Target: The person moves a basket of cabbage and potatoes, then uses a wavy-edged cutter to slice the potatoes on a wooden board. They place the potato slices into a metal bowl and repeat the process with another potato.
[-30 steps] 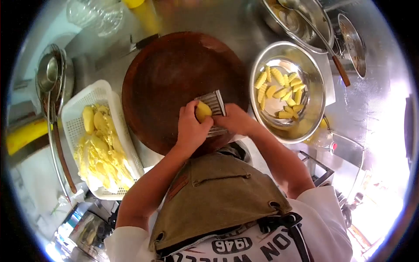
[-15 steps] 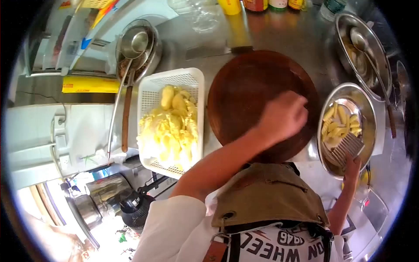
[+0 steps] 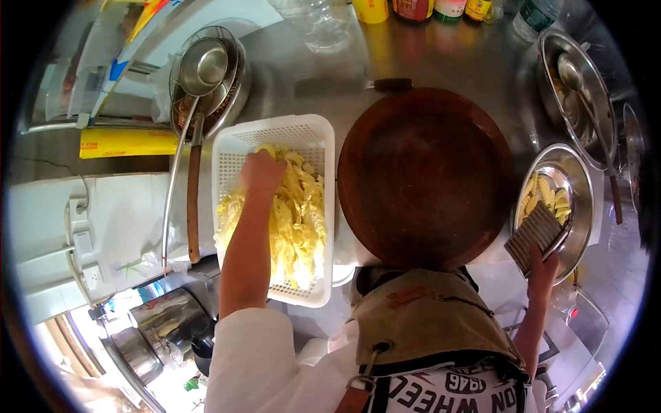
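My left hand (image 3: 264, 170) reaches into the upper part of a white perforated basket (image 3: 327, 206), over pale yellow potatoes and leafy yellow cabbage (image 3: 296, 234). Its fingers are curled and hide whatever they hold. On the far side, my right hand (image 3: 542, 272) grips a ridged metal cutter (image 3: 536, 237) at the near left rim of a steel bowl (image 3: 584, 241). Crinkled yellow pieces (image 3: 544, 196) lie in that bowl. Between the hands sits a round, dark brown cutting board (image 3: 427, 179).
Steel ladles (image 3: 203, 67) rest on a bowl at the back left. Another steel bowl (image 3: 606, 103) with a ladle stands back right. Bottles (image 3: 451, 8) line the far edge, beside clear plastic (image 3: 323, 31). A knife handle (image 3: 392, 85) shows behind the board.
My left hand has moved left from above the board into the basket. My right hand and the cutter have shifted slightly toward the bowl's left rim. The view has shifted a little.
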`<state>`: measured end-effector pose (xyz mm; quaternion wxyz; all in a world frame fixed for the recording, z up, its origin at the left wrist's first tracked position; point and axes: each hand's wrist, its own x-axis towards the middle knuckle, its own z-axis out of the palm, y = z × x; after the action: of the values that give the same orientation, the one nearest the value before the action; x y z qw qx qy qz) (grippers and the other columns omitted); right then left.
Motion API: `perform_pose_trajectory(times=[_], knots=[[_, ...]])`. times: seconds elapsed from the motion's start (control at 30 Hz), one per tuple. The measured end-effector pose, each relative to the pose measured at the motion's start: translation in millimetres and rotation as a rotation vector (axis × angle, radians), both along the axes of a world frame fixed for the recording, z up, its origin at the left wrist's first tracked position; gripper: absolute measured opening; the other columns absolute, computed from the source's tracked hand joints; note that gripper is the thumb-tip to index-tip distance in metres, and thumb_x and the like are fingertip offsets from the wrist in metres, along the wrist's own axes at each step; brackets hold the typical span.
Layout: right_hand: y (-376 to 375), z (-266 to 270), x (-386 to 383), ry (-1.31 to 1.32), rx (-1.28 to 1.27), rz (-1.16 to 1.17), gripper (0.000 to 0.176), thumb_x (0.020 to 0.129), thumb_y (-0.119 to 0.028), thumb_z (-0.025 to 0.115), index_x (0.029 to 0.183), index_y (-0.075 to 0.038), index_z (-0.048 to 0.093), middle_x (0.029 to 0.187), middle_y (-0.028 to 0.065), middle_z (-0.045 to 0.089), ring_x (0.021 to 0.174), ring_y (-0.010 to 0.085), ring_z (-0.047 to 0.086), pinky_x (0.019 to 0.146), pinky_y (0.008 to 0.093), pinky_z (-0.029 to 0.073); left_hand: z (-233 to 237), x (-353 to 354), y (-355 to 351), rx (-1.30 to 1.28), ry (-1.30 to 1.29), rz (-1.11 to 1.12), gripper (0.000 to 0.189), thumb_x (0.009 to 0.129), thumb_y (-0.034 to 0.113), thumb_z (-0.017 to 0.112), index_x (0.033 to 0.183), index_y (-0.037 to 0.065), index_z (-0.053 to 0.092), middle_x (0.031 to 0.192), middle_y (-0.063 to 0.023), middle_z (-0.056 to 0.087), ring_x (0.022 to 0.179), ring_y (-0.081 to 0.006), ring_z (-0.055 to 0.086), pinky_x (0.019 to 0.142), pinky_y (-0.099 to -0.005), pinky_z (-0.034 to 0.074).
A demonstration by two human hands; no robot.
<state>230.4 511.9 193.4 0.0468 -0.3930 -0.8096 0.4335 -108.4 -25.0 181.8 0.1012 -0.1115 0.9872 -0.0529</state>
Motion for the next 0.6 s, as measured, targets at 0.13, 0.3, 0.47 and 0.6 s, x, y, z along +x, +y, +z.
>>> perform_pose_trajectory(times=[0.13, 0.3, 0.47, 0.6], knots=[[-29.7, 16.7, -28.8, -0.035, -0.021, 0.111, 0.026, 0.089, -0.019, 0.058, 0.102, 0.004, 0.058, 0.086, 0.0071, 0.062, 0.079, 0.0175, 0.052, 0.069, 0.0358, 0.045, -3.8, -9.1, 12.4, -0.048, -0.253, -0.074, 0.029, 0.085, 0.026, 0.059, 0.104, 0.007, 0.069, 0.110, -0.0185, 0.066, 0.103, -0.0295, 0.065, 0.080, -0.0393, 0.055], [-51.5, 31.9, -40.5, 0.085, -0.183, 0.092, 0.017, 0.088, -0.012, 0.061, 0.093, 0.004, 0.058, 0.075, 0.0028, 0.057, 0.070, 0.0139, 0.047, 0.060, 0.0332, 0.042, -56.1, -4.6, -5.5, -0.057, -0.208, -0.240, 0.026, 0.089, 0.025, 0.054, 0.102, 0.009, 0.071, 0.107, -0.0151, 0.069, 0.103, -0.0270, 0.066, 0.076, -0.0392, 0.055], [-46.6, 28.8, -34.2, 0.161, -0.078, 0.113, 0.018, 0.089, -0.013, 0.060, 0.092, 0.005, 0.058, 0.074, 0.0056, 0.058, 0.070, 0.0146, 0.048, 0.062, 0.0336, 0.044, -93.3, -30.7, -61.9, 0.077, -0.256, -0.194, 0.033, 0.085, 0.023, 0.060, 0.112, 0.004, 0.065, 0.109, -0.0141, 0.067, 0.099, -0.0295, 0.066, 0.075, -0.0402, 0.055], [-40.3, 37.2, -29.3, 0.097, -0.199, 0.112, 0.019, 0.090, -0.011, 0.058, 0.100, 0.005, 0.058, 0.080, 0.0039, 0.061, 0.074, 0.0137, 0.052, 0.065, 0.0317, 0.046, 32.2, -2.8, -15.7, 0.991, 0.002, 0.530, 0.048, 0.080, 0.019, 0.068, 0.122, 0.001, 0.057, 0.105, -0.0112, 0.065, 0.090, -0.0253, 0.065, 0.072, -0.0365, 0.055]])
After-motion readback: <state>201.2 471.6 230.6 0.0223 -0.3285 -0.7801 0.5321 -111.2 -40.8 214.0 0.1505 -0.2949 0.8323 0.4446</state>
